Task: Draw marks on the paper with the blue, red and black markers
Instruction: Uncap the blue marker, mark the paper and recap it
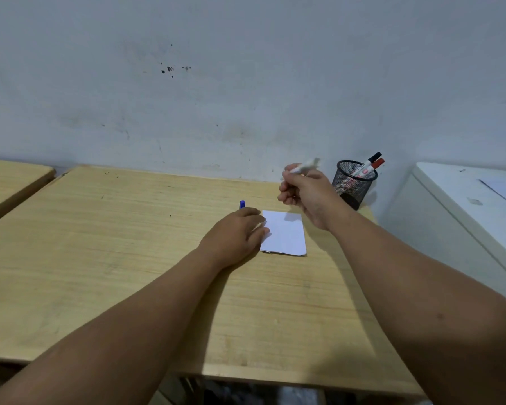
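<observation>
Two hands over the paper (pixel 285 233) at frame centre.
Right hand (pixel 307 191) grips a blurred white marker (pixel 306 166) above it — left hand (pixel 237 233) lies flat at its edge, blue cap (pixel 242 204) just beyond; red marker (pixel 374 166) and black marker (pixel 370 159) stand in the mesh cup (pixel 351 185).

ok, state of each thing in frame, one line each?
paper: flat on table, blank, left edge pinned
left hand: palm down on paper's edge
blue cap: off, beside left hand
right hand: raised, gripping marker
marker: held, blurred
mesh cup: upright, holds red and black markers, capped
</observation>
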